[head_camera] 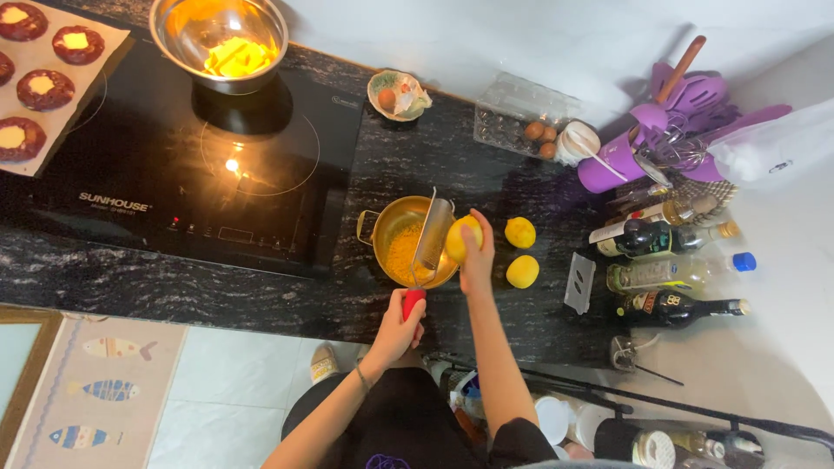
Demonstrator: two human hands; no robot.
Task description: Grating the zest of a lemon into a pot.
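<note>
My left hand grips the red handle of a metal grater that leans over a small gold pot holding yellow zest. My right hand presses a yellow lemon against the grater's face. Two more lemons lie on the dark marble counter just right of the pot.
A black induction cooktop carries a steel bowl with yellow contents. A tray of dark cookies is at far left. An egg carton, a small dish, a purple utensil holder and several bottles crowd the right.
</note>
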